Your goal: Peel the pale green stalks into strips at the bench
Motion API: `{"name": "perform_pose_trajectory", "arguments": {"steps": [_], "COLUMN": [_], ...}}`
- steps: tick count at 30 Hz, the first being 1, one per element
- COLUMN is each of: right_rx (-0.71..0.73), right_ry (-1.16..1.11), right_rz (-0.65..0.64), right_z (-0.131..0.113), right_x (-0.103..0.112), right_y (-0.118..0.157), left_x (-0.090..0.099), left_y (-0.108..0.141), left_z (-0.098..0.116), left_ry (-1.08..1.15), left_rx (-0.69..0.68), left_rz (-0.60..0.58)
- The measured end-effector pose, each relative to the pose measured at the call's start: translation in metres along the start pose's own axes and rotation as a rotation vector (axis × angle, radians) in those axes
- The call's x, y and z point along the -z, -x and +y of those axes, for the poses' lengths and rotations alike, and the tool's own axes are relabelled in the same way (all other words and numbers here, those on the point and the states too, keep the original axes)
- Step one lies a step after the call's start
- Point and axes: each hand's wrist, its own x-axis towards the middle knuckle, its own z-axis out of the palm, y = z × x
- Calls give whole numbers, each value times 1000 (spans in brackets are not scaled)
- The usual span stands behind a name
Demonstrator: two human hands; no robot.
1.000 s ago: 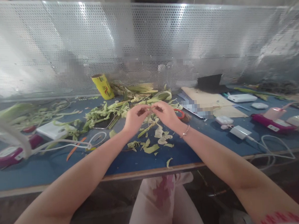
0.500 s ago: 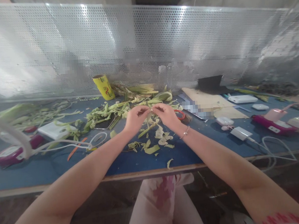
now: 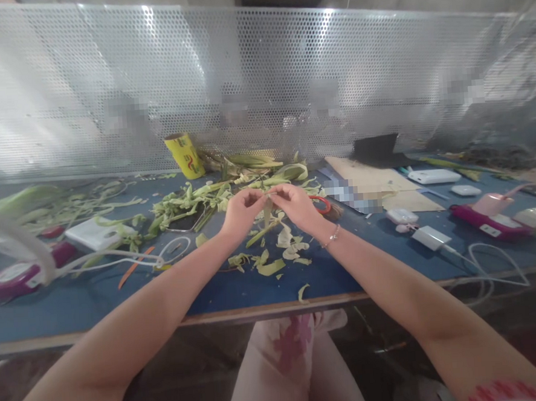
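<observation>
Over the middle of the table, my left hand (image 3: 242, 210) and my right hand (image 3: 296, 207) meet fingertip to fingertip. Both are closed in a pinch on a thin, pale green leaf strip (image 3: 267, 214), which hangs down between them. The exact spot under the fingertips is too small to make out. Behind my left hand lies a heap of green leaf strips (image 3: 177, 204), knotted or twisted together. Loose pale peelings (image 3: 293, 242) and cut bits (image 3: 271, 267) are scattered below my hands. Red-handled scissors (image 3: 323, 204), partly hidden, sit beside my right wrist.
A yellow cardboard tube (image 3: 186, 157) leans by the perforated metal screen (image 3: 282, 60). A phone (image 3: 190, 220) lies partly under the leaves. White cables (image 3: 476, 266), a charger (image 3: 431, 239) and purple power strips (image 3: 491, 222) occupy the sides. Brown card (image 3: 413, 201) lies at right.
Both hands stay almost in place, still pinched together. The leaf strip shows more plainly hanging between the fingers, and the view has shifted very slightly.
</observation>
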Motion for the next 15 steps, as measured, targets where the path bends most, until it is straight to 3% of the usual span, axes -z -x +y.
{"name": "perform_pose_trajectory", "arguments": {"steps": [5,15], "right_rx": [-2,128], "right_ry": [108,278], "right_rz": [-38,-45], "right_z": [-5,0], "right_x": [2,5], "right_y": [0,0], "left_x": [-1,-3], "left_y": [0,1], "left_z": [2,4], "left_ry": [130,141], "left_rx": [64,34], "left_rz": [-9,5]}}
